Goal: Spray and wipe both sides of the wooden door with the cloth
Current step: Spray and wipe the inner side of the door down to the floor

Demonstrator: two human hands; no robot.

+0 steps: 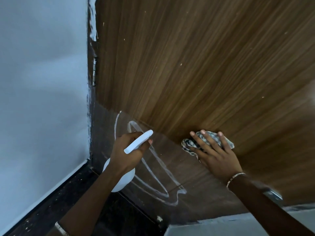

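We face the wooden door (196,65), which fills the middle and right of the view. Its upper part is warm brown with fine vertical grain and a few pale specks. Its lower part (201,186) is darker and carries looping white scrawled lines (154,165). To the left stands a pale blue-grey wall (42,82), with a dark floor (68,193) at its foot. A metal hinge (94,70) shows on the door's left edge.

Our left hand (129,150) grips the neck of a white spray bottle (139,141), its head aimed at the door and its round body below the wrist. The bottle is opaque, so we cannot tell what it holds. Our right hand (216,155) lies flat with fingers spread, pressing the checked cloth (186,145) against the door where the light and dark parts meet. A thin bracelet (236,178) circles the right wrist.
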